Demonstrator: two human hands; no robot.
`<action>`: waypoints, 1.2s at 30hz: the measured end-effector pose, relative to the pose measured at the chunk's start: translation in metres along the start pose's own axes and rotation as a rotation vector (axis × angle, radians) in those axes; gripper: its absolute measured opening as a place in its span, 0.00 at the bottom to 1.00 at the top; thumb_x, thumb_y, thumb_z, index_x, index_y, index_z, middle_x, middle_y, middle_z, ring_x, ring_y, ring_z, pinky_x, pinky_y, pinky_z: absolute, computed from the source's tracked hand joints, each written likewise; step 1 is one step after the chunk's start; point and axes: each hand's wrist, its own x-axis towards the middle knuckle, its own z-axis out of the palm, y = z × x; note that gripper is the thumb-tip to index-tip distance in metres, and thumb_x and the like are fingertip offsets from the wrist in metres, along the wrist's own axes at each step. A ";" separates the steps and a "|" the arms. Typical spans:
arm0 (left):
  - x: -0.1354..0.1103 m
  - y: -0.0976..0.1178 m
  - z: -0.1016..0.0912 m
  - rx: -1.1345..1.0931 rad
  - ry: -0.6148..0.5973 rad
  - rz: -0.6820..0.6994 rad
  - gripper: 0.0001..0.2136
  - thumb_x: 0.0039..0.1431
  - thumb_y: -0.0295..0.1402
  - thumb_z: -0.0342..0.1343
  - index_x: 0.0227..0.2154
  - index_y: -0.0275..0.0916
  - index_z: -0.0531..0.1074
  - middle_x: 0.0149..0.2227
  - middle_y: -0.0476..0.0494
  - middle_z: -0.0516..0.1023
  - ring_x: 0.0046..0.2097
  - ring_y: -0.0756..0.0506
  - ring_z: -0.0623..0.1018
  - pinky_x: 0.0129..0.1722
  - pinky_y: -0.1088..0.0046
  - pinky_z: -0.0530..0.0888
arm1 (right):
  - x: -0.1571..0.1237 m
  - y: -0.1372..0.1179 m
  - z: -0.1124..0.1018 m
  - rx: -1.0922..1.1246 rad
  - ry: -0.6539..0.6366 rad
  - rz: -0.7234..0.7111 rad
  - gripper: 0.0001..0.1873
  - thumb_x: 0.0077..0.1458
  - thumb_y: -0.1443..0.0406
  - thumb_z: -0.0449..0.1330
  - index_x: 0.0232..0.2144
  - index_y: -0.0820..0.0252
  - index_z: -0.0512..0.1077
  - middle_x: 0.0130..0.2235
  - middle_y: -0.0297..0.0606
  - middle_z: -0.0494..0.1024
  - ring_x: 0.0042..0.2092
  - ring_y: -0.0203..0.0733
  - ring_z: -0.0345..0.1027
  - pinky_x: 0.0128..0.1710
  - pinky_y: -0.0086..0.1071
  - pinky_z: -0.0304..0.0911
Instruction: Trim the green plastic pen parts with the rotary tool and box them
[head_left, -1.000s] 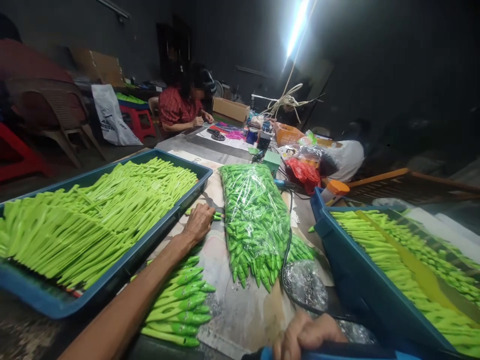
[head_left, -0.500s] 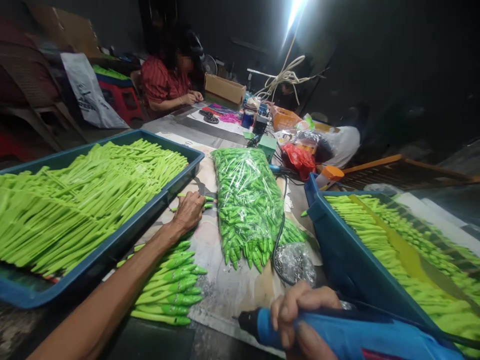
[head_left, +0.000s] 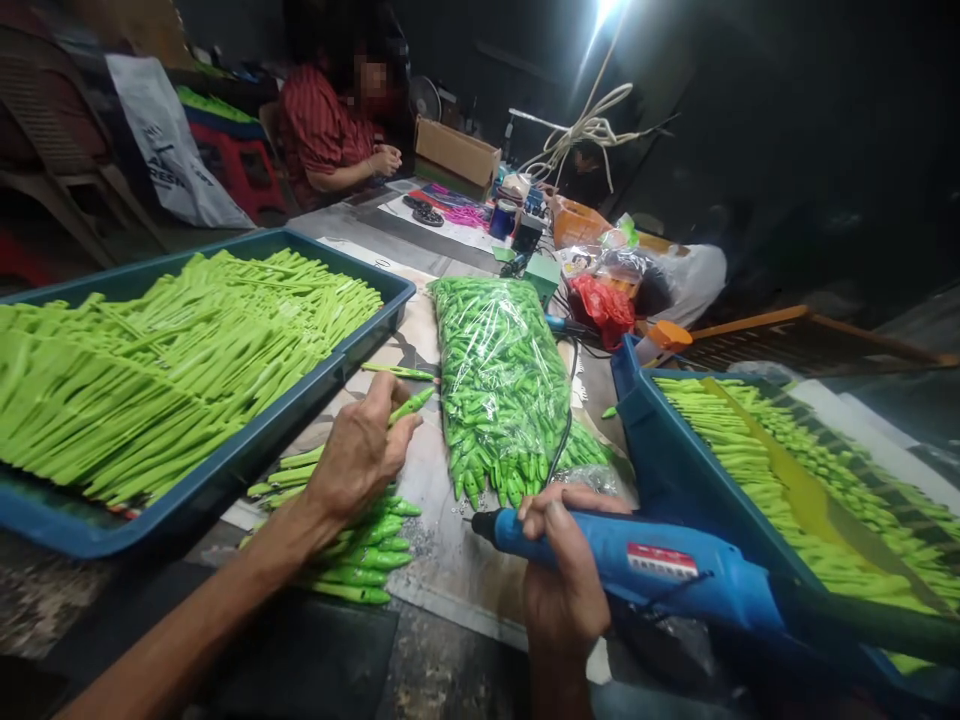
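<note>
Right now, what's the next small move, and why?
Probably bring the black tip of the blue corded tool across to the green plastic piece in the left hand. The right hand holds the tool with its tip pointing that way, and the left hand holds the piece above the loose green pieces.
</note>
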 end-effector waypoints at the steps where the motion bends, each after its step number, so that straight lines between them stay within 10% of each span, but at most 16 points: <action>1: -0.009 0.002 -0.003 -0.150 -0.021 -0.058 0.06 0.52 0.34 0.51 0.31 0.41 0.59 0.23 0.54 0.66 0.24 0.50 0.68 0.25 0.76 0.63 | 0.000 0.001 0.001 0.005 -0.001 0.007 0.07 0.47 0.70 0.58 0.30 0.60 0.64 0.27 0.29 0.67 0.24 0.30 0.61 0.28 0.31 0.57; 8: -0.068 0.008 -0.010 -0.882 -0.303 -0.531 0.12 0.49 0.41 0.55 0.32 0.42 0.62 0.20 0.53 0.68 0.19 0.52 0.64 0.16 0.79 0.59 | -0.001 0.010 0.005 0.045 -0.027 0.005 0.07 0.48 0.70 0.58 0.31 0.58 0.64 0.27 0.29 0.66 0.25 0.32 0.60 0.31 0.33 0.56; 19: -0.135 0.026 0.019 -1.389 -0.478 -0.826 0.13 0.55 0.41 0.50 0.24 0.37 0.66 0.24 0.48 0.66 0.22 0.54 0.60 0.20 0.78 0.57 | -0.010 -0.009 0.001 0.077 -0.089 0.001 0.06 0.49 0.72 0.55 0.32 0.59 0.64 0.29 0.30 0.68 0.25 0.32 0.59 0.31 0.32 0.57; 36: -0.135 0.034 0.043 -1.570 -0.304 -0.771 0.09 0.53 0.36 0.54 0.24 0.34 0.67 0.24 0.47 0.68 0.23 0.55 0.61 0.19 0.80 0.58 | -0.030 -0.046 -0.009 0.098 -0.179 0.006 0.07 0.49 0.70 0.54 0.34 0.57 0.65 0.29 0.32 0.68 0.26 0.33 0.59 0.30 0.33 0.55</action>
